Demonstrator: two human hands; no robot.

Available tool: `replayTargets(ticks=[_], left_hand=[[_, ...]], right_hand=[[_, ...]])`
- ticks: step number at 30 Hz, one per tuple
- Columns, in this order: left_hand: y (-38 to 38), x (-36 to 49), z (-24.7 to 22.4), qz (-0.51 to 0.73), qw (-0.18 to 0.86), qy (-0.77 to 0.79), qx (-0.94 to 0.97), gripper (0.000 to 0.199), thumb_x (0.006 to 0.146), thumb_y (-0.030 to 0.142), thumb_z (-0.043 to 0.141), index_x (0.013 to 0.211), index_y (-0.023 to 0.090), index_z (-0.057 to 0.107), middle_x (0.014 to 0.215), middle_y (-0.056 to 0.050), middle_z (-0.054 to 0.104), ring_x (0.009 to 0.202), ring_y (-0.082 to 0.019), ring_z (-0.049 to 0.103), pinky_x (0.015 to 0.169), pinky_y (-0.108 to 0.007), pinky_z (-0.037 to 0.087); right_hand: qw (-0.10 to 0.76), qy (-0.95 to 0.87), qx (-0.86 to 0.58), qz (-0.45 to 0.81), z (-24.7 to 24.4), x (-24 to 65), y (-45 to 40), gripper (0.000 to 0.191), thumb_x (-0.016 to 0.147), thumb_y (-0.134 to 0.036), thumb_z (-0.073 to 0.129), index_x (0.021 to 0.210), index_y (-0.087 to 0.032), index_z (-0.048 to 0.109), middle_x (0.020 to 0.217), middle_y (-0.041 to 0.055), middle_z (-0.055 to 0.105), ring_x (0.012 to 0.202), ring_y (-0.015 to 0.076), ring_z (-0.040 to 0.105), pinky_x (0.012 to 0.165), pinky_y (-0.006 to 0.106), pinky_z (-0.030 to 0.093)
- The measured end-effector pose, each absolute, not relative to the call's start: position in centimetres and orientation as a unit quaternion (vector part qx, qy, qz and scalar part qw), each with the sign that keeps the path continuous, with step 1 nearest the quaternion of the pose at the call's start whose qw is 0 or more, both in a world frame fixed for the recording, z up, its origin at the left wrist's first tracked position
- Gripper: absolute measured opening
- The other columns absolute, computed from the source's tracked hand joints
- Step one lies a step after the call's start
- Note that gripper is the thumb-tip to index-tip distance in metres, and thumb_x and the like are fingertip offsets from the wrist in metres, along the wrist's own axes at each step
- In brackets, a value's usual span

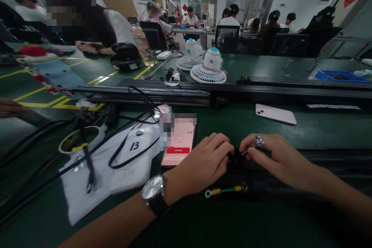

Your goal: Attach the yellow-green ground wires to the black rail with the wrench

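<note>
Near the front middle of the green table, my left hand [209,158] is closed, its curled fingers on a small black part [237,158] whose kind I cannot make out. Facing it, my right hand [271,153] pinches a thin, dark, partly shiny piece [244,152] between thumb and forefinger, right at that black part. Just below my hands lies a short green wire [228,190] with yellow sleeves and a ring terminal at its left end. Left of my left hand, a phone [178,159] with a lit pink screen rests face up.
Left are a white power bank [132,176] marked 13, white paper [78,197], a tape roll [62,147] and black cables. Dark metal profiles [151,95] cross behind. A pink phone [276,114] lies beyond my right hand. Two white fans [208,73] stand farther back; a person sits far left.
</note>
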State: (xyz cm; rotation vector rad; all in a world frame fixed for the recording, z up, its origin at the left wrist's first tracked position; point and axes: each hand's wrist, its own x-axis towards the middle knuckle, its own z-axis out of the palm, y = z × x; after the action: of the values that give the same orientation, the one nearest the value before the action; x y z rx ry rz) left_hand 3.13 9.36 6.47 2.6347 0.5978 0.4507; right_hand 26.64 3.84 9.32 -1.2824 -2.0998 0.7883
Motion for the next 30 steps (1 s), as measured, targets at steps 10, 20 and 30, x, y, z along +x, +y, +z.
replayTargets(ticks=[10, 20, 30], left_hand=[[9.32, 3.2, 6.54, 0.167, 0.197, 0.209, 0.943, 0.019, 0.098, 0.012, 0.042, 0.113, 0.017, 0.053, 0.12, -0.009, 0.051, 0.108, -0.022, 0.049, 0.095, -0.039, 0.048], [9.42, 3.24, 6.33, 0.167, 0.188, 0.208, 0.945, 0.017, 0.1, 0.014, 0.04, 0.11, 0.018, 0.054, 0.12, -0.009, 0.051, 0.108, -0.022, 0.049, 0.094, -0.039, 0.048], [9.49, 3.25, 6.56, 0.164, 0.195, 0.206, 0.945, 0.016, 0.104, 0.024, 0.042, 0.108, 0.018, 0.056, 0.12, -0.009, 0.053, 0.108, -0.022, 0.05, 0.094, -0.039, 0.049]], right_hand=[[0.318, -0.769, -0.48, 0.278, 8.97, 27.17, 4.0, 0.018, 0.101, -0.02, 0.053, 0.096, -0.02, 0.07, 0.079, -0.0032, 0.07, 0.069, 0.0131, 0.066, 0.064, 0.026, 0.047], [0.33, -0.763, -0.487, 0.268, 8.88, 26.96, 3.94, 0.021, 0.101, -0.019, 0.059, 0.084, -0.022, 0.072, 0.078, -0.004, 0.072, 0.068, 0.0129, 0.067, 0.064, 0.025, 0.047], [0.328, -0.761, -0.484, 0.28, 8.95, 26.92, 3.9, 0.023, 0.101, -0.017, 0.057, 0.083, -0.02, 0.07, 0.077, -0.0029, 0.071, 0.069, 0.0141, 0.067, 0.066, 0.027, 0.048]])
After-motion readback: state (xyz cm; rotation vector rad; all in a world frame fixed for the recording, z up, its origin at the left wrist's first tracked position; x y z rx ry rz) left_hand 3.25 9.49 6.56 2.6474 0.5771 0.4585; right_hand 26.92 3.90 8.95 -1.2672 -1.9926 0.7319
